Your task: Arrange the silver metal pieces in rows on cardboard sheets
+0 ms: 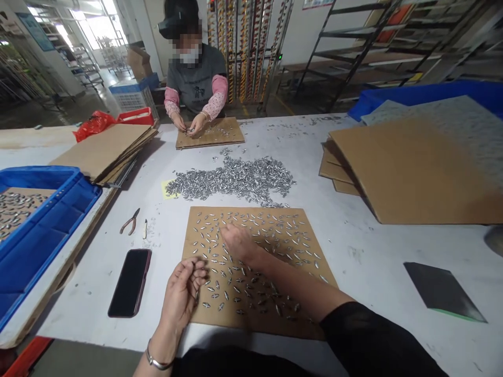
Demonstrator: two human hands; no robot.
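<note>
A brown cardboard sheet (251, 325) lies in front of me, covered with several small silvery metal pieces laid out apart. My right hand (238, 242) is over its upper left part, fingers bent down and pressed together; whatever they hold is hidden. At the sheet's left edge, my left hand (184, 285) is turned partly palm up with curled fingers, and what lies within them is too small to make out. Beyond the sheet spreads a large heap of the same metal pieces (243, 178), with a yellow paper (167, 189) under its left end.
Left of the sheet lie a phone (130, 283), pliers (130, 222) and a small white-handled tool (145, 229). A blue crate (74, 209) stands far left. Cardboard stacks (424, 173) and a dark sheet (444, 290) are at right. Across the table a person handles pieces over cardboard (220, 137).
</note>
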